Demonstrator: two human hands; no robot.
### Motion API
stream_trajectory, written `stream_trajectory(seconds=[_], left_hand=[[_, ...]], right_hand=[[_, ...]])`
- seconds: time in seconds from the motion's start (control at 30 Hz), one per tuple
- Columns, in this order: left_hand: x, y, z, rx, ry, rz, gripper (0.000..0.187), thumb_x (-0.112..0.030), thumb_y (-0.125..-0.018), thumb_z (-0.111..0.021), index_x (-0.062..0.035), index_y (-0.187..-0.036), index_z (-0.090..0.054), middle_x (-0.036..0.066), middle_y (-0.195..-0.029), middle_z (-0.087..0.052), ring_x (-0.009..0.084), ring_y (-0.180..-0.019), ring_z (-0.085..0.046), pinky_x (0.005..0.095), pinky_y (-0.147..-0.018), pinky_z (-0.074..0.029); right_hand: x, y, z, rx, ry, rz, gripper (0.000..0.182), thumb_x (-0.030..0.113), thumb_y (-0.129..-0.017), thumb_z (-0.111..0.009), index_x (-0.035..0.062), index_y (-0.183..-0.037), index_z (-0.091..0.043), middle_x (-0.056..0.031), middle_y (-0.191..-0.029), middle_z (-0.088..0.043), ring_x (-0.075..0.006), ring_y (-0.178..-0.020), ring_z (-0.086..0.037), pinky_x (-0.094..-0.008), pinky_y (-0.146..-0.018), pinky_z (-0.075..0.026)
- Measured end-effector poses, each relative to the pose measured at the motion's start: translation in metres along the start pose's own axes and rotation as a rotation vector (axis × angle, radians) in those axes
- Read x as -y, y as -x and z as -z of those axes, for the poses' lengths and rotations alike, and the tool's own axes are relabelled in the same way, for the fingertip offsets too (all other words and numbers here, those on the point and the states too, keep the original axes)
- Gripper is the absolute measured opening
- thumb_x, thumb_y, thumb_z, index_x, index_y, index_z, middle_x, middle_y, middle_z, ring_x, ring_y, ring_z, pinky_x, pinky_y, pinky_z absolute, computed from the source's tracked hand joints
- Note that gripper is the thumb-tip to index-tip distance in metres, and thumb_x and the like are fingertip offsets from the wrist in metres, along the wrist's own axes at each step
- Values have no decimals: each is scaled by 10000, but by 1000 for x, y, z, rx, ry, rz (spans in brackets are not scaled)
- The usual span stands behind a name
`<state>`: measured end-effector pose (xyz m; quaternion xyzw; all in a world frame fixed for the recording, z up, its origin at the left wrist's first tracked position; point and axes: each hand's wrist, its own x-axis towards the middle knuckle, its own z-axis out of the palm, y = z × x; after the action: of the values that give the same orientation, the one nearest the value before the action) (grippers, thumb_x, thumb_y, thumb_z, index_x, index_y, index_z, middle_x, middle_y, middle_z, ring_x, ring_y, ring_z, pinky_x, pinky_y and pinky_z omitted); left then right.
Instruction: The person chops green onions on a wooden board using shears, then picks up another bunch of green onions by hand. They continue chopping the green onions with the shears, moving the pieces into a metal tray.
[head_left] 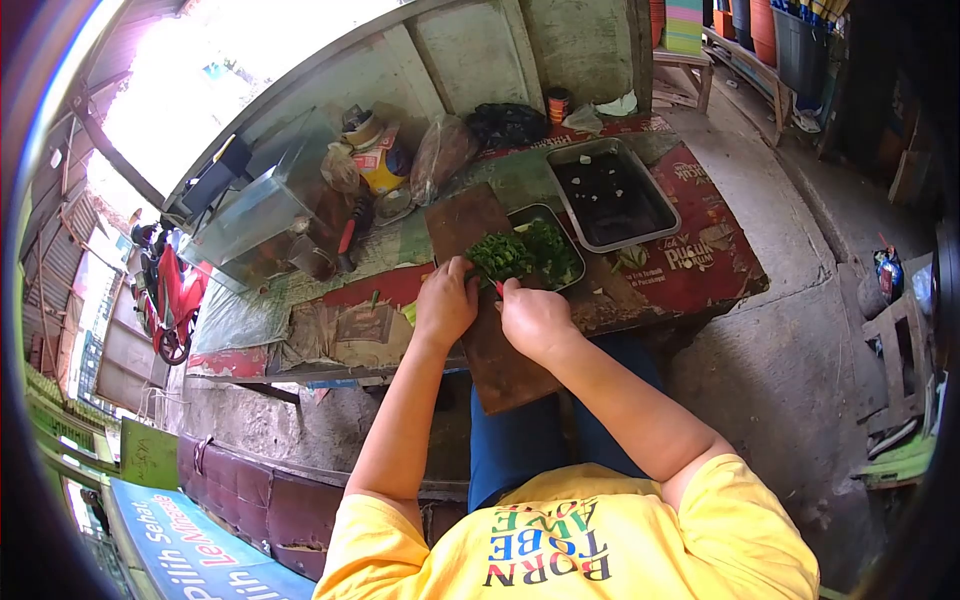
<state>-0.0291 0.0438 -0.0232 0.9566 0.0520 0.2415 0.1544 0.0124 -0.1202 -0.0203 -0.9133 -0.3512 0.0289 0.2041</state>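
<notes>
A wooden cutting board lies lengthwise from the table toward my lap. Chopped green leaves are heaped on its far part. My left hand is closed at the near edge of that heap, its fingers curled on the greens. My right hand grips a knife, of which only a bit of red handle shows; the blade is hidden among the leaves. Just right of the board, a metal tray holds more cut greens.
A larger dark tray with liquid and small pale pieces stands at the back right. Farther left are a glass case, a red-handled tool, a glass and plastic bags. The table has a worn red cover.
</notes>
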Motion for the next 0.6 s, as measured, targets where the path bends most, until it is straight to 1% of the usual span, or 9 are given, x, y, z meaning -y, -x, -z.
stream_trajectory(seconds=[0.07, 0.13, 0.27, 0.33, 0.47, 0.53, 0.6], left_hand=[[3, -1, -1, -10, -27, -15, 195, -142, -862, -618, -30, -1014, -570, 182, -994, -654, 378, -946, -623, 466, -824, -484], [6, -1, -4, -107, -59, -134, 178, -129, -850, -622, -18, -986, -590, 188, -970, -655, 395, -918, -619, 476, -795, -494], [-2, 3, 6, -54, -10, -76, 231, -128, -847, -625, -12, -1046, -606, 195, -1022, -652, 394, -963, -619, 462, -837, -498], [-6, 7, 14, -10, -15, -74, 297, -159, -856, -630, -12, -1113, -612, 193, -1130, -641, 373, -1063, -605, 446, -923, -480], [2, 10, 12, -17, -2, -79, 315, -151, -859, -629, -10, -1140, -612, 193, -1154, -632, 379, -1067, -603, 445, -924, -482], [3, 9, 9, -52, 23, -48, 277, -123, -846, -646, 0, -1094, -626, 203, -1156, -634, 392, -1045, -611, 444, -888, -503], [4, 8, 7, -37, 35, -32, 276, -122, -849, -644, -2, -1097, -626, 201, -1148, -638, 392, -1043, -611, 444, -889, -502]], right_hand=[[4, -10, 4, 79, -4, -18, 272, 159, -899, -516, -35, -1090, -531, -192, -830, -713, -312, -780, -723, -418, -649, -571], [3, -20, -1, 76, -4, -17, 280, 163, -895, -521, -34, -1094, -529, -191, -837, -714, -305, -787, -724, -419, -650, -572], [11, -18, 7, 103, 32, -51, 293, 170, -889, -532, -32, -1101, -526, -185, -846, -717, -287, -806, -727, -427, -654, -573], [10, -17, 7, 105, 35, -45, 292, 172, -889, -533, -31, -1099, -527, -183, -846, -717, -283, -805, -727, -426, -655, -573], [9, -19, 6, 126, 47, -25, 294, 169, -889, -530, -31, -1105, -528, -179, -844, -719, -275, -800, -728, -420, -648, -572], [7, -23, 8, 137, 56, -11, 300, 170, -889, -527, -31, -1112, -528, -177, -853, -719, -275, -807, -728, -421, -649, -571], [6, -28, 8, 153, 62, 5, 306, 171, -889, -524, -31, -1119, -528, -175, -861, -720, -276, -814, -728, -422, -650, -570]])
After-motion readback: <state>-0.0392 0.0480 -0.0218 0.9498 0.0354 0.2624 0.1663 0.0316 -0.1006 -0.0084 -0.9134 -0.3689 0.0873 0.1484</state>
